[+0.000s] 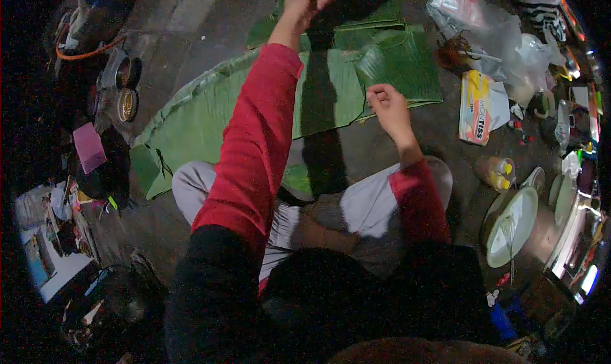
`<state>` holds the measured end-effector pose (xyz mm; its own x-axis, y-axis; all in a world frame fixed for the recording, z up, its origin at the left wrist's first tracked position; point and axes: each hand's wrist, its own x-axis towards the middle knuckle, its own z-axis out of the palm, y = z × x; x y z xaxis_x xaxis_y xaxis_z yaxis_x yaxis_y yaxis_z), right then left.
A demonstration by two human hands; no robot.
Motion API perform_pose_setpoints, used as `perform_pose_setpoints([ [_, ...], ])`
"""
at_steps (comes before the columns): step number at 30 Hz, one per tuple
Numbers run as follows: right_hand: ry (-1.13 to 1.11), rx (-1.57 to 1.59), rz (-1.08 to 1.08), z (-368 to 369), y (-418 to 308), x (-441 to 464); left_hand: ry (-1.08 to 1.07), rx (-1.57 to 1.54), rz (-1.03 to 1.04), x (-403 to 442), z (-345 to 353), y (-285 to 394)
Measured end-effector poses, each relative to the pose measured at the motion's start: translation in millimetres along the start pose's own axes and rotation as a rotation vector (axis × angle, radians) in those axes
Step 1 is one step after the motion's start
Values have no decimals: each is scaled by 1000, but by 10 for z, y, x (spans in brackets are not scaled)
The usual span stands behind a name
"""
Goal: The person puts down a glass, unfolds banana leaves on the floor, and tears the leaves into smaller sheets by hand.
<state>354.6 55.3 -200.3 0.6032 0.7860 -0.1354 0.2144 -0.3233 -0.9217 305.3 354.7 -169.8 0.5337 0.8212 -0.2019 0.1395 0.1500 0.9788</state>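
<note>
Flatly, green leaves (344, 87) lie spread out beneath both hands (300, 12) (390, 112).

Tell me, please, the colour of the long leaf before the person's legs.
The long leaf is light green, in the head view.

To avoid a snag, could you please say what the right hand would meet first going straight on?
Probably the green leaves ahead of the right hand, though its height above them is unclear.

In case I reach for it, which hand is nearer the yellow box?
Right. Your right hand is left of the yellow box; your left hand is farther off, by the far leaves.
</note>
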Motion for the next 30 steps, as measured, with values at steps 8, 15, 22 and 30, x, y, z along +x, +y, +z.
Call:
perform_pose_setpoints([
  [8,-106,-337,-282,177,-80,-51,-242,721,318,-732,-253,-393],
  [15,151,-748,-187,99,-76,42,-145,1506,572,-1162,-959,-525],
  [22,137,-534,-444,164,-212,71,-400,830,489,-1276,-1245,-115],
  [30,-101,251,-109,529,-168,303,-321,643,392,-1926,-1625,590],
])
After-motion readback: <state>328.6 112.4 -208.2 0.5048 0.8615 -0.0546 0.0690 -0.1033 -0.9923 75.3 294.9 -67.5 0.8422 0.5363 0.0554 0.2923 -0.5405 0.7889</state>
